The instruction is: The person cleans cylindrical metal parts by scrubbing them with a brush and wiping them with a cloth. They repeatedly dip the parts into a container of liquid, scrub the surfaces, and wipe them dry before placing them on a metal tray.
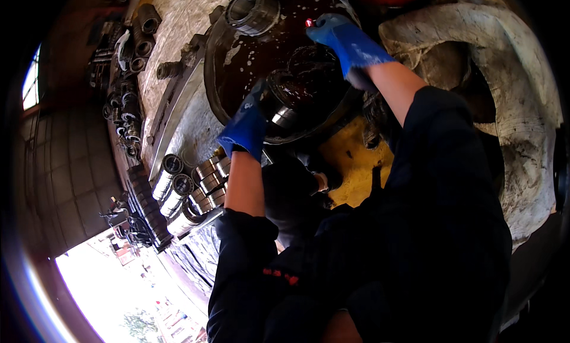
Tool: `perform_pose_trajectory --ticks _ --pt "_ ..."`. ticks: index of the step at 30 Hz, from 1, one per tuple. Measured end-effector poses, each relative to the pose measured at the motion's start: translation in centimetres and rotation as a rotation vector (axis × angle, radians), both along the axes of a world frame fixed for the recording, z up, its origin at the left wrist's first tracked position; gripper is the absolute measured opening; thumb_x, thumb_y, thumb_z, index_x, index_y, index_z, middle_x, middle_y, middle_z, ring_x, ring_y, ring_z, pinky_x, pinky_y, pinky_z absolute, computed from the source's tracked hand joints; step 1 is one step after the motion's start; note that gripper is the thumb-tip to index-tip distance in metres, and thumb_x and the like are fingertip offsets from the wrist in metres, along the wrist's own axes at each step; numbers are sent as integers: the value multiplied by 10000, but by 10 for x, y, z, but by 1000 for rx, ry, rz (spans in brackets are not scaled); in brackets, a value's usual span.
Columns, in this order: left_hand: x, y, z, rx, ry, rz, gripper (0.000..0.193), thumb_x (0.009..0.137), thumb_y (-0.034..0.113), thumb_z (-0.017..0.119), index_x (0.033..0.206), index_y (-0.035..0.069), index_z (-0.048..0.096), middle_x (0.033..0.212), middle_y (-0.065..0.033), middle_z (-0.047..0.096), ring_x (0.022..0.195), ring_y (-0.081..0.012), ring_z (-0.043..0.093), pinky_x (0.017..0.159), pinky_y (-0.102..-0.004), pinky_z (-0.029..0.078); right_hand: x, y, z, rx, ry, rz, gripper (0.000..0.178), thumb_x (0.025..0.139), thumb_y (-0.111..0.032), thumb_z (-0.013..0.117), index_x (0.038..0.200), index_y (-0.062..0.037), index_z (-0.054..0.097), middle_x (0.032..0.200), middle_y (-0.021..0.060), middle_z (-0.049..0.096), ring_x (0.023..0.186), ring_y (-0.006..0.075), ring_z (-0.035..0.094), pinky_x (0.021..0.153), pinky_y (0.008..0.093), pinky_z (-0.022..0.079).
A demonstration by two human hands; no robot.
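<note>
My left hand, in a blue glove, reaches over a large round tub of dark, foam-flecked liquid. Its darkened fingers close on the left side of a shiny metal bearing, whose far part blends into the liquid. At the far right of the tub, my right hand, also blue-gloved, is closed around a small object with a red end; the rest of that object is hidden. Another large roller bearing sits at the tub's far left rim.
Clean bearings and shiny rings stand in stacks left of my left forearm. More dark bearings line the far left. A thick, dirty pale padded ring lies at the right. A yellow surface shows below the tub.
</note>
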State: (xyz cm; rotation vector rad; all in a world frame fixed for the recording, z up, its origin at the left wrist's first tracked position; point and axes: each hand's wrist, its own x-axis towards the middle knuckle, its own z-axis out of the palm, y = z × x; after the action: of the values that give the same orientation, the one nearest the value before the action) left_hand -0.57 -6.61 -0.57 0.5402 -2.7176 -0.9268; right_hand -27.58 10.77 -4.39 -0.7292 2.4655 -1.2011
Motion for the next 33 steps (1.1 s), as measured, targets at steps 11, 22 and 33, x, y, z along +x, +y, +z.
perform_pose_trajectory --ticks 11,22,33 --pt "-13 -19 -91 1463 304 657 457 974 336 572 1345 70 548 1197 -167 645 991 -316 653 874 -428 551 119 -12 45 -31 -407 545 654 802 -570 721 1150 -17 698 1153 236 683 1074 317 643 926 395 467" --pt "-41 1 -75 1541 157 809 482 947 420 625 1265 58 609 1146 -175 670 1002 -341 654 843 -516 559 140 -73 -10 258 -494 410 565 813 -482 731 1193 -64 701 1175 198 697 1085 325 670 945 400 512" --pt "-29 31 -32 1489 574 571 478 996 383 567 1343 54 558 1259 -161 640 1112 -299 636 958 -442 554 147 -34 83 372 -152 446 553 825 -522 676 1134 -65 721 1110 139 719 1036 281 695 914 400 552"
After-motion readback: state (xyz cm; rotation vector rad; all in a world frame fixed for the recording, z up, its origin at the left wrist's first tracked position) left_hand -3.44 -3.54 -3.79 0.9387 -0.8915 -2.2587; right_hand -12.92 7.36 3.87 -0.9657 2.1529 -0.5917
